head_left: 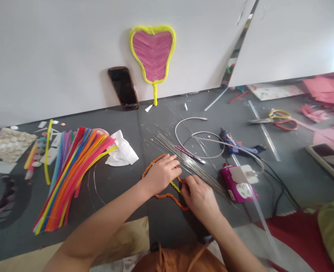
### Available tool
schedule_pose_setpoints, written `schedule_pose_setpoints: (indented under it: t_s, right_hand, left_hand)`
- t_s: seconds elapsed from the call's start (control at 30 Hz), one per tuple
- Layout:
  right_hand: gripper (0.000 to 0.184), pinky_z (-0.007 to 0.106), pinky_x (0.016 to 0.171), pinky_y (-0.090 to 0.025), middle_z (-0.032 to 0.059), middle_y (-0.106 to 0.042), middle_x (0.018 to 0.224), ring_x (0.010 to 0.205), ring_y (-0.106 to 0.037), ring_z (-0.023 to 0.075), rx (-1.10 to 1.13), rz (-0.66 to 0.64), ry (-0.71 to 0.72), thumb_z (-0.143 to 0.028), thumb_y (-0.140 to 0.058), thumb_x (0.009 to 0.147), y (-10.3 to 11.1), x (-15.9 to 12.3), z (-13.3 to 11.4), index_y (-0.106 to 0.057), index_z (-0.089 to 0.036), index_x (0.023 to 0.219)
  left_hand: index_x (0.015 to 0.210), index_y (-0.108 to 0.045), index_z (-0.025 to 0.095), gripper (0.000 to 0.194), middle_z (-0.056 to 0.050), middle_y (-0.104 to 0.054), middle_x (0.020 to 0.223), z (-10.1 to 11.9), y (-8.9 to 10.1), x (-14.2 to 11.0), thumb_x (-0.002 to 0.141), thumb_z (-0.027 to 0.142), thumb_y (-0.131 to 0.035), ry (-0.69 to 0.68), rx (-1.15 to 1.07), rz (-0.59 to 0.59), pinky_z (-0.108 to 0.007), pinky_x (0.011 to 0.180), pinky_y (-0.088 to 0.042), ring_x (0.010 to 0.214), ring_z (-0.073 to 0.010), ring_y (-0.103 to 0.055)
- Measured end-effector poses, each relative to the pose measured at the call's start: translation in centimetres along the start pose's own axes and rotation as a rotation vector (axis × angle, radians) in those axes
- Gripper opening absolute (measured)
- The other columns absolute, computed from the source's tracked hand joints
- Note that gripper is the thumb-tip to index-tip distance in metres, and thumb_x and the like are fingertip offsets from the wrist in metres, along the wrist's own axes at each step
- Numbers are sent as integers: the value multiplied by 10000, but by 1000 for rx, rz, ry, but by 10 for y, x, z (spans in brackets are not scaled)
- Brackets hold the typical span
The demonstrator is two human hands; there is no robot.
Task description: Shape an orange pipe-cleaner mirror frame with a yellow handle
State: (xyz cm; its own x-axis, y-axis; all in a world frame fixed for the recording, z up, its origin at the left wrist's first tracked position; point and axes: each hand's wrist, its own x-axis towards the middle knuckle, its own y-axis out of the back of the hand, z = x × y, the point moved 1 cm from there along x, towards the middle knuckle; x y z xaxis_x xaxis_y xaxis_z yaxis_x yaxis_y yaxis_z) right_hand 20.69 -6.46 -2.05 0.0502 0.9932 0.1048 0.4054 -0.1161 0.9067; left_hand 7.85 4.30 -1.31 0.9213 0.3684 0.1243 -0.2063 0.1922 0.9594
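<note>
An orange twisted pipe cleaner (167,195), bent into a rounded outline, lies on the dark table in front of me. A yellow twisted piece (176,187) runs inside it, between my hands. My left hand (164,173) lies over the upper part of the outline, its bent fingers holding it against the table; what is under the palm is hidden. My right hand (200,195) has its fingers curled and pinches the right side of the orange pipe cleaner beside the yellow piece. Thin metal wires (189,160) lie loose just beyond both hands.
A bundle of coloured pipe cleaners (67,181) lies left, near white paper (123,149). A pink fan with yellow edging (154,56) and a phone (123,88) lean on the wall. Rightward are a glue gun (234,143), purple power adapter (230,185), cables and scissors (274,120).
</note>
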Motion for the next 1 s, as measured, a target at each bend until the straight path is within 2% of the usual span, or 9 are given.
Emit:
schedule_pose_setpoints:
  t_s: [0.13,0.23,0.3,0.4,0.57,0.67,0.83,1.0]
  right_hand:
    - [143,225,616,-426,36,-610,748,674,-594,140,189,18,-4,-173,-416,880,12,-1,9,-550,-182,831]
    - [137,233,662,-454,47,-639,798,730,-622,150,247,63,-26,-201,-416,896,24,-13,18,-550,-179,915]
    - [126,228,620,-454,36,-644,761,691,-628,149,234,24,-18,-225,-437,894,28,-26,22,-556,-184,887]
    - [142,216,570,-450,15,-651,721,635,-634,139,233,-87,14,-230,-450,889,27,-44,15,-575,-200,829]
    - [158,214,633,-477,39,-682,813,721,-656,148,332,-194,127,-189,-451,882,15,-59,-15,-599,-192,937]
    - [169,214,628,-469,42,-672,794,708,-645,147,346,-218,181,-175,-435,885,12,-60,-24,-601,-187,912]
    - [170,199,589,-430,24,-646,740,661,-622,131,313,-227,193,-204,-430,895,14,-64,-19,-582,-192,821]
    - [222,220,472,-315,-6,-629,604,503,-582,128,86,-199,156,-339,-548,847,10,-72,-24,-564,-204,671]
  left_hand:
    - [1139,-568,170,342,-102,-579,1215,-6,17,-10,898,100,-335,53,21,145,-433,1037,-370,1226,-215,-464]
    - [1113,-582,177,380,-89,-603,1153,-6,33,-34,852,30,-348,186,84,269,-480,1041,-352,1200,-227,-474]
    - [1053,-608,171,350,-90,-616,1079,-1,38,-54,818,18,-398,249,96,260,-444,998,-406,1124,-229,-514]
    - [982,-623,180,296,-86,-621,988,14,34,-82,799,34,-442,345,72,235,-404,905,-472,998,-218,-554]
    - [1044,-587,196,288,-80,-611,994,39,19,-111,828,78,-437,480,16,250,-399,866,-484,959,-210,-564]
    - [1033,-575,196,259,-84,-604,995,52,13,-126,844,98,-427,571,21,323,-400,856,-484,956,-214,-568]
    - [972,-579,204,182,-63,-609,941,77,4,-153,873,177,-429,703,2,376,-365,821,-491,901,-198,-587]
    - [921,-592,198,174,-48,-610,881,93,-2,-164,894,213,-421,741,-73,345,-332,779,-489,861,-182,-583]
